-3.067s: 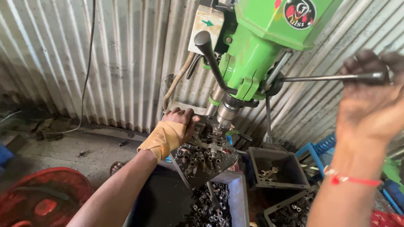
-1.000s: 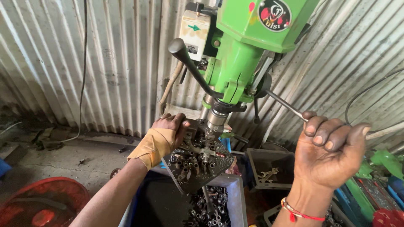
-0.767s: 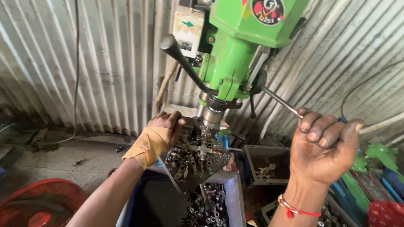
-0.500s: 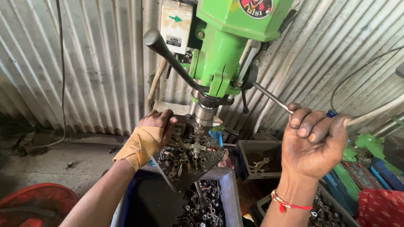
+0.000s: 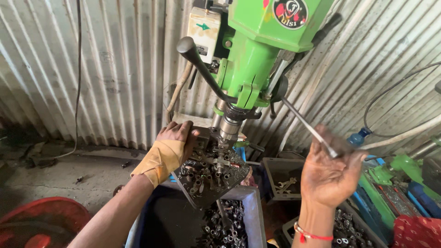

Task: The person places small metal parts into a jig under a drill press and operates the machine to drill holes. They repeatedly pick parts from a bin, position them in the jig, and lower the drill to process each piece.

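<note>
one feed lever, right hand fingers around

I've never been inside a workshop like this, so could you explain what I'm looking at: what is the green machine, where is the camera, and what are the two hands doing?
The camera sits on the person's head and looks down past their arms. The green machine is an upright drill press standing against a corrugated metal wall. The left hand, wrapped in a tan cloth band, rests on the drill table, a dark plate littered with small metal parts, right beside the spindle. The right hand, with a red thread at the wrist, closes around the end of a thin feed lever sticking out from the machine's side; its tip is blurred. Another lever with a black knob points up to the left. Below the table stands a grey bin of small metal pieces.
</note>
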